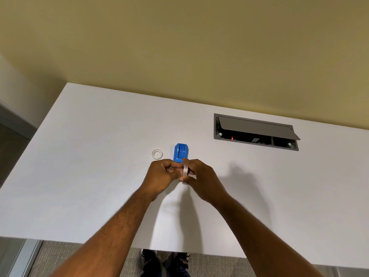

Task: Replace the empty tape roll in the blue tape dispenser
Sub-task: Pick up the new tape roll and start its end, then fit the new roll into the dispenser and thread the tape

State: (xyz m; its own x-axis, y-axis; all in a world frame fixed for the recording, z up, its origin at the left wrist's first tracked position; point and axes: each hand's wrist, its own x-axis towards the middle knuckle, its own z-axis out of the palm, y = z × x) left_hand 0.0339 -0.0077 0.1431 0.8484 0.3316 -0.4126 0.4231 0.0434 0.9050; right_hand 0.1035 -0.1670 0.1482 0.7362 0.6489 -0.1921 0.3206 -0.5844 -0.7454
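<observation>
The blue tape dispenser [181, 152] stands on the white table [95, 176], just beyond my hands. Left of it lies a small clear ring, the empty tape core [157, 154], flat on the table. My right hand [201, 179] holds a new tape roll [185, 170] upright between thumb and fingers, a little above the table. My left hand [161, 175] is closed, its fingertips pinching at the roll's left side. The hands hide the near end of the dispenser and part of the roll.
A grey cable hatch [255, 131] is set into the table at the back right, its lid propped open. A yellow wall runs behind the table. The table's near edge crosses the bottom of the view, with shoes and carpet below it.
</observation>
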